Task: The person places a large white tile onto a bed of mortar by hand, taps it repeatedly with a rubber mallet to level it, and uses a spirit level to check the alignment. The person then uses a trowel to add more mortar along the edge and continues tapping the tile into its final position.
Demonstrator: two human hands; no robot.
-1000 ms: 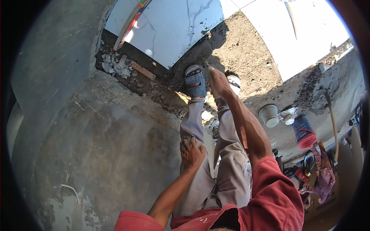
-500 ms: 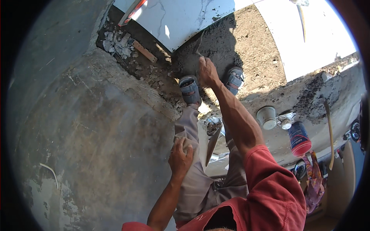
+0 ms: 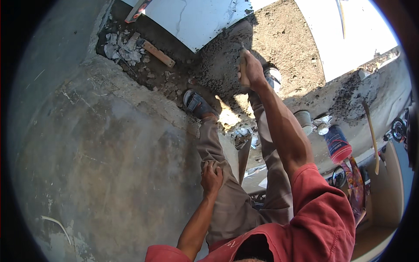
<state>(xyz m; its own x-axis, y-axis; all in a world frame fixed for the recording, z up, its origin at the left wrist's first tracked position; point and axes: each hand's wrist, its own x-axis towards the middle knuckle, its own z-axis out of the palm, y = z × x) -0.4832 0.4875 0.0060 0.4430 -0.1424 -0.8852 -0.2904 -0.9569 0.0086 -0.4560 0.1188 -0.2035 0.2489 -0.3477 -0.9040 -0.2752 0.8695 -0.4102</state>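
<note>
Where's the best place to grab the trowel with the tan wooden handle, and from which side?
Probably its tan wooden handle, coming from the person's side: that long, rod-shaped part points back toward them, while the thin neck points away over the dark, rough mortar. The person's bare right hand grips it there.

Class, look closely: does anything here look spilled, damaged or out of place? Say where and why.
Yes. Dark crumbs lie scattered across the grey concrete at the right, looking spilled because the surface around them is paler. Pale, jagged rubble sits heaped near the veined white tile, looking like broken leftovers.
</note>
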